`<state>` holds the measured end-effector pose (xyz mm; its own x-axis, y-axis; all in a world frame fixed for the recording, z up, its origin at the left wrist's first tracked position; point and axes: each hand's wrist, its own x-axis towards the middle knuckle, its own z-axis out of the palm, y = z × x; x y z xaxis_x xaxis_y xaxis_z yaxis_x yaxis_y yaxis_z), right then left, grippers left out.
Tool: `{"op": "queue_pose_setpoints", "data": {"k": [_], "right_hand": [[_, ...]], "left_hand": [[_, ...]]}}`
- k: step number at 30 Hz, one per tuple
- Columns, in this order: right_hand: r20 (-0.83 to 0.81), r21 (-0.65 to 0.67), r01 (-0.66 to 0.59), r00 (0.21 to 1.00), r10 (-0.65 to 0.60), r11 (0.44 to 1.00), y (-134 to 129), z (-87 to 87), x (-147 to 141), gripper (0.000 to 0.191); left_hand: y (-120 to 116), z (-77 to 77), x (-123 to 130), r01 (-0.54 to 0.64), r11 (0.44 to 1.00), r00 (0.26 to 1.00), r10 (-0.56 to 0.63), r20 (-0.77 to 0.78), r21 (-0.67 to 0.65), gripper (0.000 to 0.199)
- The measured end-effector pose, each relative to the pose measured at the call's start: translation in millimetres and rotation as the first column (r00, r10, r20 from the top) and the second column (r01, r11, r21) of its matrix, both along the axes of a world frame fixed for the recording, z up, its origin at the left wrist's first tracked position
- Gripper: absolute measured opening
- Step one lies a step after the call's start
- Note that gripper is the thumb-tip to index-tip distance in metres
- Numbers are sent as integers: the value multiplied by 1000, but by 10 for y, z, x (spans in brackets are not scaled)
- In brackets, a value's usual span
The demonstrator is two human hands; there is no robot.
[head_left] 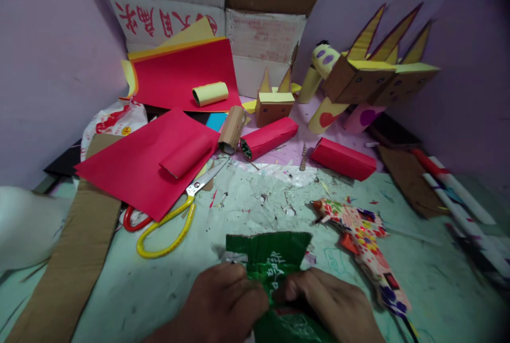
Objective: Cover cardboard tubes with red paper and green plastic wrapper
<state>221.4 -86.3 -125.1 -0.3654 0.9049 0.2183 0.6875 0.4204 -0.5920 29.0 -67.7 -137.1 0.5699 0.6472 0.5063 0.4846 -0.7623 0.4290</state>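
A green printed piece of cardboard [287, 251] with white lettering stands at the near edge of the table, held from both sides. My left hand [229, 300] is closed on its left part, knuckles up. On the other side my right hand [324, 300] grips it, with the thumb pressed against the lettered face. The cardboard looks creased between the hands, and its lower part runs out of the picture. To the right lies a flower-patterned glue gun [364, 237]. Left of the hands rest yellow-handled scissors [191, 194], partly over a red handle.
Red paper sheets [139, 157] and a brown cardboard strip [90, 242] lie at the left. Red paper tubes [271, 138], a bare cardboard tube [232, 129] and a yellow tube [211, 93] sit farther back. Horned box figures [360, 80] stand back right; markers [466, 215] lie at the right.
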Motion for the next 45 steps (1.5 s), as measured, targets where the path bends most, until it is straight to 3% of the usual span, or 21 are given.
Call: {"op": "queue_pose_setpoints", "data": {"k": [3, 6, 9, 13, 16, 19, 22, 26, 31, 34, 37, 39, 41, 43, 45], "right_hand": [[-51, -106, 28, 998, -33, 994, 69, 65, -38, 17], [-127, -192, 60, 988, -85, 980, 134, 113, -117, 20], [-136, -172, 84, 985, -108, 982, 126, 93, -152, 22], [-229, -38, -40, 973, 31, 998, -22, 41, -47, 6], [-203, 224, -96, 969, 143, 970, -182, 76, 95, 17], [-57, 413, -101, 989, 136, 905, -341, 129, 195, 20], [-30, 458, -136, 985, 168, 879, -454, 90, 190, 26], [-78, 551, -122, 977, 197, 825, -514, -25, 120, 43], [-49, 413, -205, 968, 247, 887, -576, 63, 129, 23], [-119, 326, -166, 969, 214, 931, -584, 117, 95, 23], [-141, 213, -40, 987, 71, 976, -521, 103, 17, 26], [-147, 151, 66, 988, -43, 986, -445, 79, -21, 20], [-191, 139, 116, 978, -89, 983, -364, 63, -17, 16], [-254, 181, 43, 967, 5, 982, -290, 59, 38, 27], [-281, 206, -112, 945, 169, 972, -227, 69, 124, 37]], "left_hand": [[6, 32, 10, 14, 990, 1000, -10, 24, -142, 30], [8, 140, 9, -91, 958, 994, 104, 36, -274, 23], [8, 238, -31, -155, 917, 983, 179, 32, -367, 18], [-49, 281, -150, 59, 918, 995, -24, 94, -393, 16], [-197, 256, -265, 99, 974, 995, -99, 7, -203, 44], [-400, 184, -377, -10, 995, 986, 26, -163, 98, 46], [-573, 64, -459, -22, 964, 969, 85, -231, 265, 50], [-698, -81, -461, -5, 921, 953, 122, -276, 390, 38], [-749, -19, -334, 43, 912, 938, 103, -330, 408, 44], [-752, 137, -239, -13, 964, 971, 76, -226, 267, 30], [-697, 311, -149, -153, 988, 985, 150, -89, -23, 23], [-617, 397, -103, -313, 924, 950, 302, -83, -220, 23], [-516, 451, -72, -426, 818, 903, 412, -124, -386, 19], [-417, 480, -58, -466, 730, 878, 454, -155, -500, 16], [-339, 493, -55, -480, 675, 864, 474, -170, -561, 17]]}}
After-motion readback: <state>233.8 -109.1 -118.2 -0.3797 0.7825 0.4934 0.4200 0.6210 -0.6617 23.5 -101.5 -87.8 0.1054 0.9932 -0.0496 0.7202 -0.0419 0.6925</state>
